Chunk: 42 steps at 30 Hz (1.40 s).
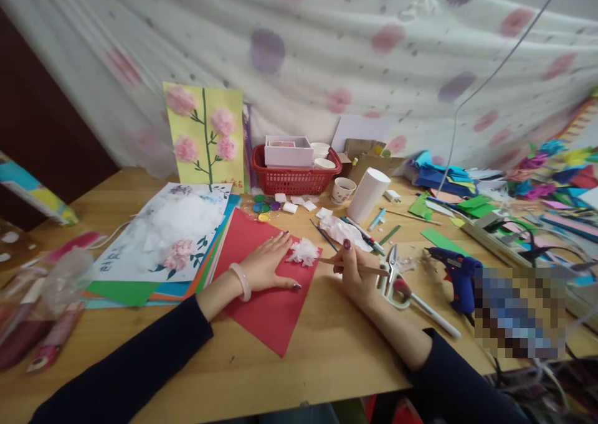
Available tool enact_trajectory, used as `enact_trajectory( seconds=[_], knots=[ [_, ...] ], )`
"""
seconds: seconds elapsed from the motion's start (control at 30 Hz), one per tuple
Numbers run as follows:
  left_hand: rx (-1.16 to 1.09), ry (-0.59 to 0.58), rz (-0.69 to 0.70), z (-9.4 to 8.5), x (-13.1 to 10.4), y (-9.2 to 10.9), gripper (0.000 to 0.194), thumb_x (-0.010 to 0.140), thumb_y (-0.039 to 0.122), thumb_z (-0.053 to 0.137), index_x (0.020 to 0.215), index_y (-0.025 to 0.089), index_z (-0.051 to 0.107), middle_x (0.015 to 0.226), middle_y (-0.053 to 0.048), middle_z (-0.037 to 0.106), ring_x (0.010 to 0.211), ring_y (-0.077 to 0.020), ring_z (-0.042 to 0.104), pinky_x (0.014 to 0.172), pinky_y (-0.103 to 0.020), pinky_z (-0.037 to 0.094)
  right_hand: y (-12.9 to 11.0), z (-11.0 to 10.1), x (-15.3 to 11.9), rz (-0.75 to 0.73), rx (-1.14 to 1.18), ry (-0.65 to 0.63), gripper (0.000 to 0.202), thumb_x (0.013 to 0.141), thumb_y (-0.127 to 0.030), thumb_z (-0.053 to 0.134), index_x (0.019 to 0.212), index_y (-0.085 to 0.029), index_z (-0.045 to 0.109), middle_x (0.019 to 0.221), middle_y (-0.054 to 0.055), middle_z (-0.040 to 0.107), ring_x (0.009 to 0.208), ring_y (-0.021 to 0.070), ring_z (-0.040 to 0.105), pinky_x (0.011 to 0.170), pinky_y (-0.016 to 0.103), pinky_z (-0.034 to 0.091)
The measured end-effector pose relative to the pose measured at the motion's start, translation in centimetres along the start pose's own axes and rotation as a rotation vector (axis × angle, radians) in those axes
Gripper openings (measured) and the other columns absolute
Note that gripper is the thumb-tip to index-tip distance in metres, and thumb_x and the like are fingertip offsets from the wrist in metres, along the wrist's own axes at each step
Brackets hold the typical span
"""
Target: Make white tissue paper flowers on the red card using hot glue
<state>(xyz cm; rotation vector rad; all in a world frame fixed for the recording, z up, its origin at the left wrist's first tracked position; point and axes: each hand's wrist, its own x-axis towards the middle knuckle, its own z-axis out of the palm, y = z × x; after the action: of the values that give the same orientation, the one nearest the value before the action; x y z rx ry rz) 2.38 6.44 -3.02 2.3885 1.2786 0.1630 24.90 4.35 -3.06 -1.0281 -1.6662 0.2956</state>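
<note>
My left hand (268,262) lies flat with fingers spread on a sheet of red paper (261,312), holding nothing, with a pale bangle at the wrist. Just right of its fingers, a ruffled white-pink paper flower (303,251) rests near the paper's right edge. My right hand (357,274) is closed around a thin brown stick (376,270), like a brush handle. The stick's left end reaches the flower's right side; whether it has bristles I cannot tell. Scissors (395,265) with a pale-and-red handle lie beside my right hand, partly hidden by it.
Left is a flower picture (112,268) with white fluff on stacked coloured papers. Behind stand a yellow flower card (187,169), a red basket (294,181), a paper cup (344,190), paint pots (264,216) and a white roll (367,197). A blue glue gun (460,274) lies right.
</note>
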Motion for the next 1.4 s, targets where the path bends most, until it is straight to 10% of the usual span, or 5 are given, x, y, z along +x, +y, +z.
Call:
enact_trajectory(
  seconds=[0.27,0.43,0.6,0.9,1.4],
  knots=[
    [-0.022,0.024,0.01,-0.6,-0.2,0.3,0.106,0.072,0.06,0.072,0.15,0.007,0.025,0.158,-0.021,0.016,0.148,-0.0308,0.012,0.119,-0.044,0.018,-0.1,0.1,-1.0,-0.036,0.017,-0.163,0.049,0.101,-0.039,0.037,0.061,-0.02,0.056,0.049,-0.001,0.058,0.043,0.01,0.055,0.046,0.022,0.041],
    [-0.028,0.377,-0.074,-8.1,-3.3,-2.7,0.03,0.086,0.033,0.06,0.112,0.021,0.069,0.121,-0.005,0.069,0.114,-0.0207,0.061,0.1,-0.031,0.043,-0.6,-0.1,-0.6,-0.054,0.061,-0.107,0.05,0.101,-0.036,0.037,0.058,-0.02,0.056,0.046,-0.002,0.056,0.041,0.0087,0.053,0.044,0.021,0.039],
    [0.179,0.521,-0.295,-14.8,-7.7,-8.4,0.013,0.077,0.029,0.064,0.08,0.021,0.073,0.081,-0.002,0.071,0.075,-0.0192,0.062,0.071,-0.029,0.046,-0.4,-0.3,-0.7,-0.052,0.034,-0.162,0.049,0.101,-0.034,0.037,0.058,-0.02,0.055,0.048,-0.002,0.057,0.043,0.0086,0.053,0.046,0.021,0.04],
    [0.221,0.354,-0.304,-12.4,-5.4,-12.8,0.006,0.067,0.025,0.07,0.063,0.021,0.068,0.077,-0.004,0.065,0.087,-0.0237,0.06,0.082,-0.033,0.043,-0.1,-0.2,-0.5,-0.032,0.016,-0.155,0.048,0.101,-0.036,0.037,0.059,-0.021,0.056,0.047,-0.001,0.057,0.041,0.0108,0.054,0.045,0.023,0.04],
    [-0.485,-0.034,-0.019,-12.4,-5.1,-3.1,0.02,0.076,0.04,0.063,0.075,0.02,0.06,0.075,0.001,0.065,0.07,-0.014,0.059,0.066,-0.026,0.045,-0.6,0.4,-0.1,-0.003,-0.025,-0.206,0.05,0.1,-0.042,0.036,0.061,-0.02,0.058,0.048,0.0,0.057,0.042,0.0113,0.052,0.043,0.024,0.038]
  ],
)
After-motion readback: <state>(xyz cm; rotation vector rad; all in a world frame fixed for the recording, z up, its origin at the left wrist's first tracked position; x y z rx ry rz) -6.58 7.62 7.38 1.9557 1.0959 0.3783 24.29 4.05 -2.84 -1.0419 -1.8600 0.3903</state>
